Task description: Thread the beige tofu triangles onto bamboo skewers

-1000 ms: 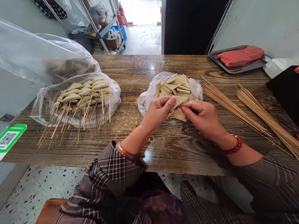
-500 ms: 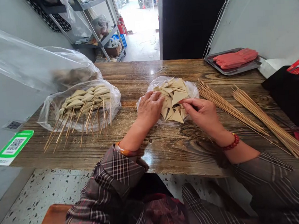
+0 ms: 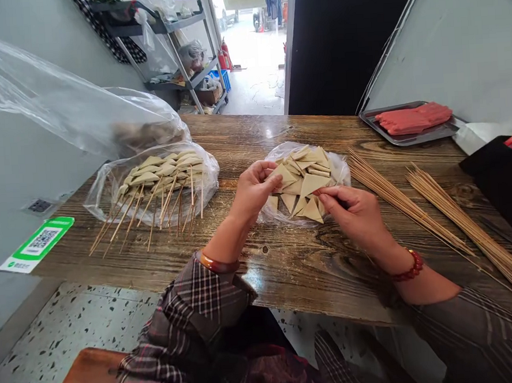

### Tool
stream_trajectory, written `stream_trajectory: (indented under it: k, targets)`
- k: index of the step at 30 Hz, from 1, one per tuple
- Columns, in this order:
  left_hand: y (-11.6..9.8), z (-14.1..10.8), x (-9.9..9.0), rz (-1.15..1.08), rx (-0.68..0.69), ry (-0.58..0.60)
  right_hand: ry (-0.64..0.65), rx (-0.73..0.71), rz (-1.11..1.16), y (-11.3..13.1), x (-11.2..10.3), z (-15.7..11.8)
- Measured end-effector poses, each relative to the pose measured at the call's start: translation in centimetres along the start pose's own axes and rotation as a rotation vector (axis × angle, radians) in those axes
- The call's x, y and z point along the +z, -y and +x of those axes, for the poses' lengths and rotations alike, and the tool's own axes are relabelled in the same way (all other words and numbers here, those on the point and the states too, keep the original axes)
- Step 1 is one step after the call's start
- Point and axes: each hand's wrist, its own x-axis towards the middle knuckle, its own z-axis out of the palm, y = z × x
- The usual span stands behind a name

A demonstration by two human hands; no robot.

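Note:
Pale triangular pieces (image 3: pixel 311 211) lie heaped on a clear plastic bag (image 3: pixel 341 166) in the middle of the table. My left hand (image 3: pixel 256 188), at the heap's left side, pinches one triangular piece (image 3: pixel 284 177) between thumb and fingers. On the right, my right hand (image 3: pixel 352 208) has its fingers closed at the corner of another triangular piece (image 3: pixel 314 183); a stick within that grip is too hidden to make out. Further left, skewered pieces (image 3: pixel 163 171) rest in a second clear bag, their sticks (image 3: pixel 153 212) pointing toward me.
Two bundles of bare sticks (image 3: pixel 406 199) lie on the wooden table (image 3: pixel 217 124) to the right. Behind them is a dark tray (image 3: pixel 404 142) with red items. A black holder (image 3: pixel 493 171) stands far right, and a green QR card (image 3: pixel 40 242) lies far left.
My left hand has risen off the heap and now pinches a triangular piece. My right hand keeps its grip beside the heap. The camera view has shifted, so the table appears slightly lower and further right.

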Motion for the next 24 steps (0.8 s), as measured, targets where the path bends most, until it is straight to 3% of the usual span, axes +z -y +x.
stream_trajectory:
  k: [3, 7, 14, 24]
  targets:
    - [-0.4, -0.1, 0.0, -0.323, -0.183, -0.031, 0.053, -0.043, -0.009, 0.5, 0.1, -0.3]
    - [-1.0, -0.1, -0.2, -0.497, -0.298, -0.079, 0.104, -0.096, -0.035, 0.6, 0.4, -0.4]
    - [-1.7, -0.2, 0.0, -0.578, -0.384, -0.131, 0.123, -0.136, -0.069, 0.1, 0.5, -0.5]
    - [-1.7, -0.4, 0.2, -0.608, -0.384, -0.103, 0.138, -0.151, -0.076, 0.1, 0.6, -0.5]
